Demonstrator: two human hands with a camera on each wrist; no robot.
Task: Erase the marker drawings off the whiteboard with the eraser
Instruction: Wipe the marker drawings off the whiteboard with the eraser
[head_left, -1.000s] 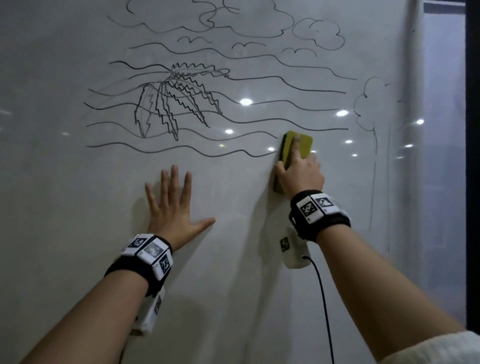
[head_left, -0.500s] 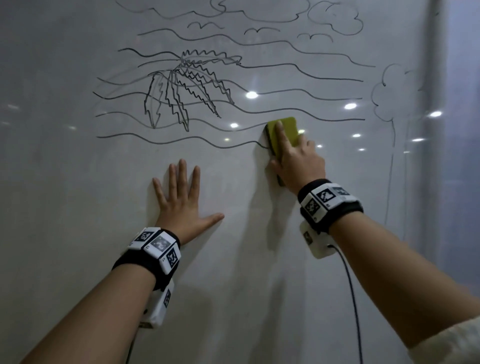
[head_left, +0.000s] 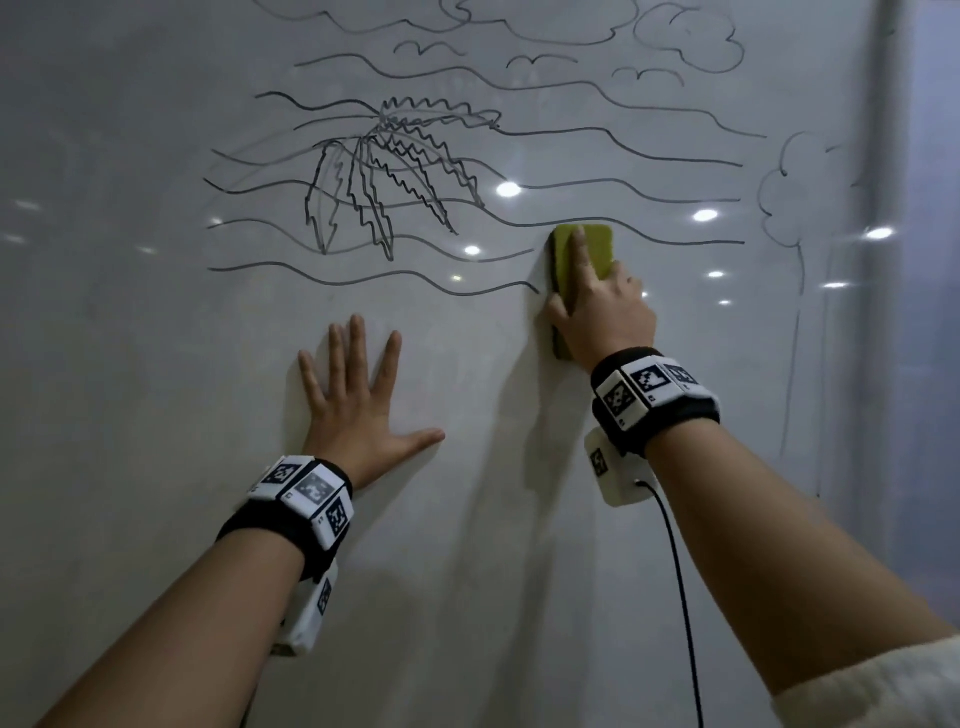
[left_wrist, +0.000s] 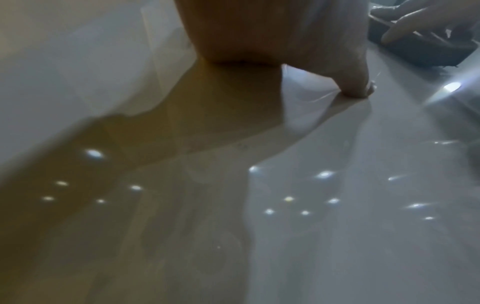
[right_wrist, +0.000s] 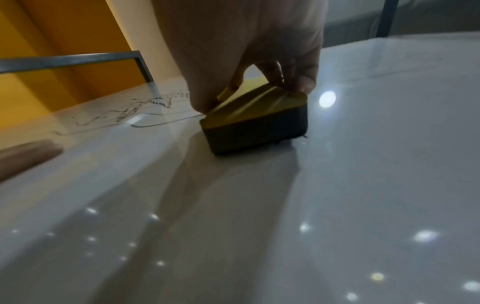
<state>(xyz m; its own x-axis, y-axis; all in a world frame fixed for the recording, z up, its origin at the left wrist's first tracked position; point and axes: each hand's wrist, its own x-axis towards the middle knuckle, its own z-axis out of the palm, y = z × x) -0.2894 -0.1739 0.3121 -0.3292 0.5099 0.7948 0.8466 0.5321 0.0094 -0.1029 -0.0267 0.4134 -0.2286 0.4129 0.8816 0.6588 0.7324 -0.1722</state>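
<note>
Under the right hand (head_left: 602, 317), the eraser (head_left: 597, 249) presses the whiteboard (head_left: 156, 364).

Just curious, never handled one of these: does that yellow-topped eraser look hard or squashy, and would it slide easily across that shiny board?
Probably squashy: the eraser's yellow top creases where the right hand grips it. Likely light, since a few fingers hold it against the upright whiteboard. It should glide easily, as its dark pad lies flat on a glossy surface that mirrors the ceiling lights.
</note>
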